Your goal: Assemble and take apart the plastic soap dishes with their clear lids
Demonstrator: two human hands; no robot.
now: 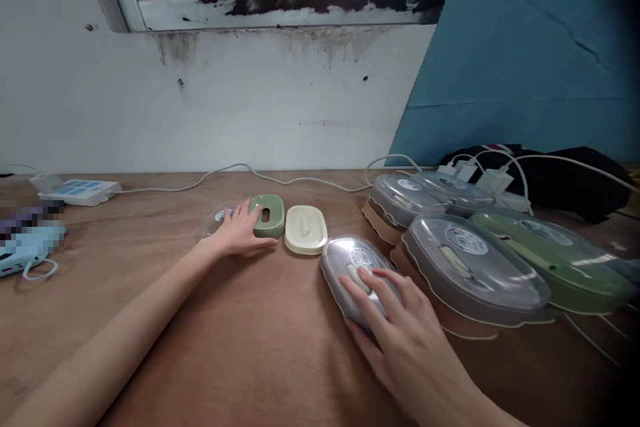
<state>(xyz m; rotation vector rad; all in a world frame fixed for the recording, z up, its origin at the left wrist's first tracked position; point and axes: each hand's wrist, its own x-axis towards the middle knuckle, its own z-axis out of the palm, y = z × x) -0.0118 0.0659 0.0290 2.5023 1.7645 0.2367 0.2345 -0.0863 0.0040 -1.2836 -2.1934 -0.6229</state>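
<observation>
My left hand (243,232) reaches out with its fingers spread, touching a small green box (271,207) with an oval hole in its top. Partly behind that hand lies a clear-covered box (213,219) with a round label. A cream box (305,229) with a raised oval grip sits beside the green one, apart from both hands. On the right, my right hand (400,333) bends over a grey box under a clear cover (335,270). Its fingers lie across the top by the pale grip, and the thumb presses on the near side.
Several larger clear-covered boxes (480,273), one of them green (575,287), crowd the right. A white power strip (83,192) sends its cable along the wall. A light-blue device (33,250) lies at left. Plugs (493,180) and a black bag (575,177) sit behind the boxes.
</observation>
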